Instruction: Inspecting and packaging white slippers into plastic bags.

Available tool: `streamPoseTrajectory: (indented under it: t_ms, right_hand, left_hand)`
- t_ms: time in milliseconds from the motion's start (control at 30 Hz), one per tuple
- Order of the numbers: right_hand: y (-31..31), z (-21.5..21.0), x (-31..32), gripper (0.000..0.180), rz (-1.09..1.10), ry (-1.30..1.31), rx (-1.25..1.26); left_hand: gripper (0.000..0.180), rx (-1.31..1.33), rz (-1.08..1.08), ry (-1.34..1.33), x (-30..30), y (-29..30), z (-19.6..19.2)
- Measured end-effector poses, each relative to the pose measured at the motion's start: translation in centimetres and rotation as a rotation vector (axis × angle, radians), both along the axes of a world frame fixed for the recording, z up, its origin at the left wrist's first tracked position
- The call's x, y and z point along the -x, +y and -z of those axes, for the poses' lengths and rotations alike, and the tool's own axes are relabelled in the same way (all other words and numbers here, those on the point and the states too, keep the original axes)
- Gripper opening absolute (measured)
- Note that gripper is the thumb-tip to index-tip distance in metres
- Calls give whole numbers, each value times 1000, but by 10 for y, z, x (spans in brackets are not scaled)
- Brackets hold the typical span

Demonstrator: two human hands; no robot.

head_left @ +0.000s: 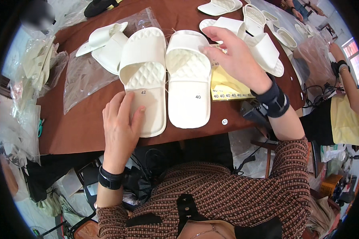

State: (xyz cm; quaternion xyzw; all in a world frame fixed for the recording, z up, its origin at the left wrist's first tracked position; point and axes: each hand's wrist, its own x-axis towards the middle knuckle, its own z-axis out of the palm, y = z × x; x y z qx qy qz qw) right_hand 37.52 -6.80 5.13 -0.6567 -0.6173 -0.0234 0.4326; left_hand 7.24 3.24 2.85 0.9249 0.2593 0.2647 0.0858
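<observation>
The left hand (pixel 121 121) lies flat, fingers together and spread out over the heel of the left slipper (pixel 143 79), pressing it onto the brown table (pixel 79 127); nothing is pinched, the palm just rests on the sole beside a small round size sticker (pixel 143 92). The right hand (pixel 235 55) hovers with loosely curled fingers, its fingertips touching the strap of the right slipper (pixel 189 77), which sits just beside the left slipper, side by side and touching along the inner edge.

Both slippers look like moulded white foam: light, a little springy, with a quilted footbed and a broad strap. They would likely bend if lifted by the toe alone, so the strap or the firmer heel edge seems the better place to take hold; the smooth sole may slide on the table.

To the right of the pair, under the right hand, lies a yellow sheet of stickers (pixel 227 89), and one loose round sticker (pixel 224 122) sits near the table edge. To the left of the pair is a clear plastic bag (pixel 81 77) with another slipper on it. More white slippers (pixel 263 47) lie beyond the right hand.
</observation>
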Motion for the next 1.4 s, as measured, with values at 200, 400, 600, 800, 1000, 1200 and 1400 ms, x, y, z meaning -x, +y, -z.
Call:
streamPoseTrajectory:
  t_ms: [200, 400, 600, 800, 1000, 1200, 1400]
  right_hand:
    - [-42, -12, 46, 24, -151, 200, 142]
    - [-50, 9, 66, 22, -185, 165, 147]
    - [-51, 6, 73, 25, -131, -1, 194]
    - [-51, 5, 75, 24, -106, -21, 211]
    - [-49, 6, 74, 26, -123, 74, 222]
    - [-49, 9, 76, 27, -117, 273, 276]
    - [-48, 10, 77, 28, -105, 135, 215]
  left_hand:
    - [36, -102, 140, -56, 4, -20, 1]
    - [40, -58, 380, 13, -12, -32, -2]
    - [41, -37, 396, 14, -14, -35, 3]
    - [40, -27, 384, -7, -15, -35, 6]
    - [41, -40, 369, -1, -15, -34, 4]
    - [42, -33, 368, -6, -13, -34, 7]
    - [41, -14, 379, -14, -13, -34, 8]
